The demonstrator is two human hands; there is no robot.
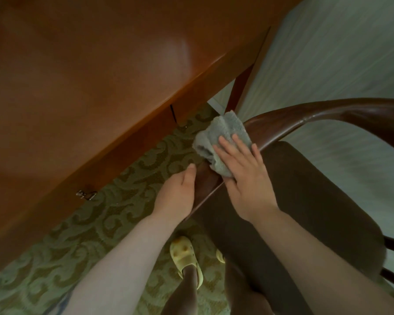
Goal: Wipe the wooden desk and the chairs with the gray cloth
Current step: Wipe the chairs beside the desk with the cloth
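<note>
Gray terry fabric, the gray cloth (221,142), lies bunched over the curved wooden armrest (305,119) of the chair (305,201), at the armrest's near-left end. The right hand (246,176) lies flat on top of the cloth, fingers straight and slightly spread, pressing it down against the rail; nothing is curled round the fabric. The far half of the cloth sticks out beyond the fingertips in loose folds.

The left hand (180,192) sits just left of the cloth on the same rail. Its thumb points along the upper face of the wood and the palm wraps the outer side; the fingers are hidden beneath the rail, so the full grip cannot be confirmed, though the hand appears to hold the armrest. The two hands are near one another but not touching.

The chair's dark brown seat pad (316,212) fills the right and near portion of the view. The wooden desk (89,76) occupies the far left, its glossy top reflecting a pale patch of light, with a small metal drawer pull (86,194) on its front face. One desk leg (241,87) stands by the pale wall (339,53). Patterned green carpet (123,189) runs between desk and chair. A yellow clog (185,258) shows near the bottom edge.
</note>
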